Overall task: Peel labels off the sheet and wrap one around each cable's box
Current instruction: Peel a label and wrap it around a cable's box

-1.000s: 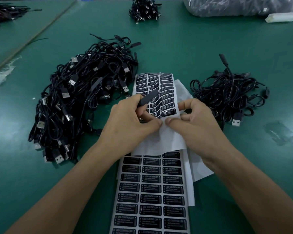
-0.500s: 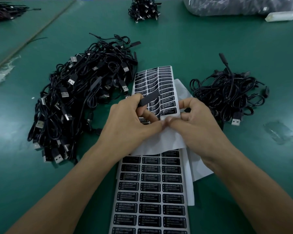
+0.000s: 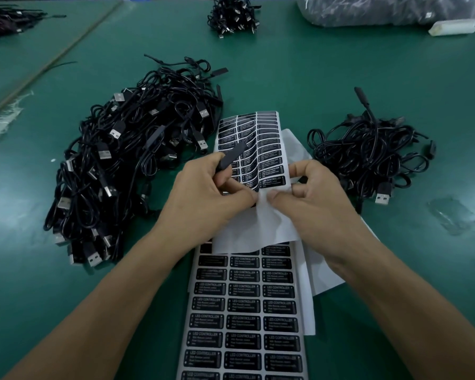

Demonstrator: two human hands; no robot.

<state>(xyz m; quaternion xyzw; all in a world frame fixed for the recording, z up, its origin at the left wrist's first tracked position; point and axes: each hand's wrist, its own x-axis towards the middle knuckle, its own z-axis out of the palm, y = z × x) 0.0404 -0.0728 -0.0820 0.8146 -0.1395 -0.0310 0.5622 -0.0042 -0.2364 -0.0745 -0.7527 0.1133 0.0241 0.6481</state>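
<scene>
Label sheet (image 3: 258,149), partly emptied, sits pinched between my hands: my left hand (image 3: 203,193) also grips a cable's box (image 3: 232,157), my right hand (image 3: 316,196) pinches at the lowest label (image 3: 272,181). A big cable heap (image 3: 126,165) lies left, a smaller heap (image 3: 368,154) right, suggesting most wrapping remains.

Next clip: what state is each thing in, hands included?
left hand: grips cable box, thumb on held label sheet.
right hand: pinches held label sheet's edge.
cable box: raised, no label visible.
held label sheet: curled, lower part bare backing.
flat label sheet: lying flat, labels on.
left cable pile: tangled heap.
right cable pile: smaller tangled heap.
</scene>
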